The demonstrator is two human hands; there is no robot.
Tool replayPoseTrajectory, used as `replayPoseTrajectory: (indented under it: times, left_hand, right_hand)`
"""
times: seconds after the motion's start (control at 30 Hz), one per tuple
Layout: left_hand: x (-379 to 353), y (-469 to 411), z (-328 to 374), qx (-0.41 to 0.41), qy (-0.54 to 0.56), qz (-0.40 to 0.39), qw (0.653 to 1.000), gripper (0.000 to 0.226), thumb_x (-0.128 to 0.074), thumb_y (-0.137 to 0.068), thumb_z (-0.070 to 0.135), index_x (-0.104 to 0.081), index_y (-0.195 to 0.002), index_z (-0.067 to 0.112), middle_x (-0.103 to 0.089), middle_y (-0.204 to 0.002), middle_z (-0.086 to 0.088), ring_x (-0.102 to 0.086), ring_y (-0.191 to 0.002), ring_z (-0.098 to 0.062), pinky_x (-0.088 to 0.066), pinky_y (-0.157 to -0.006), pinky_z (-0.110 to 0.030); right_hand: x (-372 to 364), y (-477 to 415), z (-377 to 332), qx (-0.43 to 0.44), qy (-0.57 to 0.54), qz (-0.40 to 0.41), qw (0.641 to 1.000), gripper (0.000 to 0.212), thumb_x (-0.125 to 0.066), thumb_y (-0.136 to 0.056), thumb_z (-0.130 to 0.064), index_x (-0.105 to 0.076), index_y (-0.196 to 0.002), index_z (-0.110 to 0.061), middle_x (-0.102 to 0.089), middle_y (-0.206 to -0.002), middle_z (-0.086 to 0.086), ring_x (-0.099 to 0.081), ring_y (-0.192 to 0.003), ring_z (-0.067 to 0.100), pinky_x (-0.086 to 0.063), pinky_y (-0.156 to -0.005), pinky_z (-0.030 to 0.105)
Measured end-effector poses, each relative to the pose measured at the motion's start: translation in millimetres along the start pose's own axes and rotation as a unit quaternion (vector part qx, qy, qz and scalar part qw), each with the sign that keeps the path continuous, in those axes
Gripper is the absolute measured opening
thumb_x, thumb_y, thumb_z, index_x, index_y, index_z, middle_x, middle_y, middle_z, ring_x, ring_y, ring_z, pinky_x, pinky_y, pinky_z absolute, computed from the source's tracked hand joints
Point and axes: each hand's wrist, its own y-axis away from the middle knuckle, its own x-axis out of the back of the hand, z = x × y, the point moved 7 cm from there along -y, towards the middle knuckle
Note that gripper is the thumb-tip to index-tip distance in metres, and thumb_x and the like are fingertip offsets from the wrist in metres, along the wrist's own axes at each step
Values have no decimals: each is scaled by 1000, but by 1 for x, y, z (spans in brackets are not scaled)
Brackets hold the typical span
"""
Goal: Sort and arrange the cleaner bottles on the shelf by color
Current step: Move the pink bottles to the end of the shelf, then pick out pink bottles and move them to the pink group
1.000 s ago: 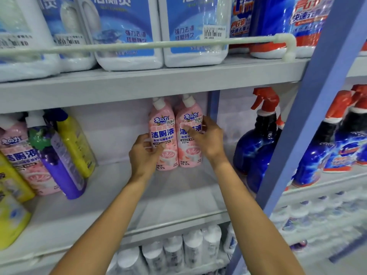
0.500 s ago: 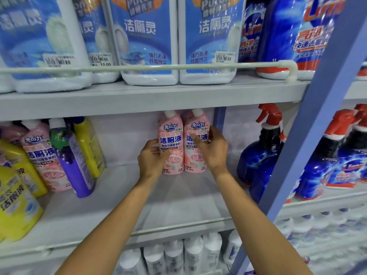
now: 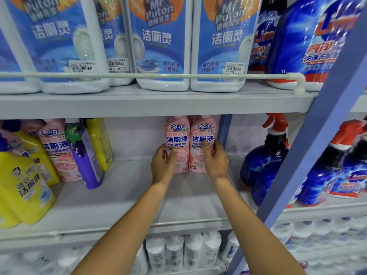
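Left hand (image 3: 162, 165): we see it grasping the left pink bottle (image 3: 178, 135), thumb on the label front and fingers curled round its left side. The forearm rises from the lower centre of the frame.
Right hand (image 3: 215, 161): it grasps the right pink bottle (image 3: 202, 132), thumb upright on the label and fingers wrapped round the right side.
Pink pair: both stand upright and touching at the back of the middle shelf (image 3: 129, 195), centre of the frame. Their caps are hidden by the upper shelf (image 3: 139, 104).
Open room: bare shelf lies in front of the pair and to its left, as far as the purple bottle (image 3: 85, 153). To the right there is a narrow gap before the spray bottles (image 3: 264, 159).
Edges: a blue post (image 3: 317, 135) slants down the right of the frame, close to the right forearm. A white rail (image 3: 139, 76) runs along the front of the upper shelf.
Pink labels: we read "洁厕液" in blue, and "99.9%" near the foot.
Left group: at mid left, yellow bottles (image 3: 23, 187), a third pink bottle (image 3: 57, 151) and the purple one lean together. The front yellow one also reads "洁厕液".
Upper shelf goods: white jugs (image 3: 158, 46) read "Mr Puton" and "洁厕灵", with a sticker "10.00". At upper right a blue jug (image 3: 317, 42) shows "1L".
Bottom of the frame: white bottles (image 3: 184, 253), too blurred for us to read.
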Motion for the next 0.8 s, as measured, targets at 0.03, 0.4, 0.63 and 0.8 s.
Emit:
replayPoseTrajectory:
  times: [0.03, 0.4, 0.63, 0.8]
  left_hand:
    - [4, 0, 1, 8, 1, -5, 1000, 52, -69, -96, 41, -58, -142, 20, -65, -139, -1, -64, -125, -18, -55, -103, -41]
    - [136, 50, -17, 35, -1, 32, 999, 71, -71, -95, 38, -39, -157, 21, -45, -159, -8, -44, -145, -17, -40, -113, -31]
    - [273, 105, 5, -11, 2, 97, 995, 44, -67, -97, 38, -55, -139, 30, -61, -140, 3, -55, -133, -16, -45, -112, -39]
    - [348, 135, 11, -3, 25, 149, 988, 55, -69, -97, 28, -50, -147, 15, -60, -140, -5, -55, -131, -16, -46, -98, -22]
  right_hand:
    - [1, 2, 2, -16, -13, -11, 1000, 24, -54, -103, -44, -59, -114, -24, -69, -106, -7, -66, -90, 3, -53, -75, 20]
    - [-7, 95, -5, -126, -104, -61, 985, 60, -36, -105, -58, -43, -153, -24, -50, -150, -7, -44, -140, 14, -29, -123, 39]
    - [-76, 166, -54, -121, -150, -133, 972, 82, -41, -92, -77, -41, -155, -24, -48, -156, -3, -47, -142, 17, -36, -121, 49]
    - [-128, 204, -90, -104, -158, -181, 965, 83, -43, -91, -71, -44, -153, -15, -53, -150, 0, -53, -135, 16, -39, -119, 48]
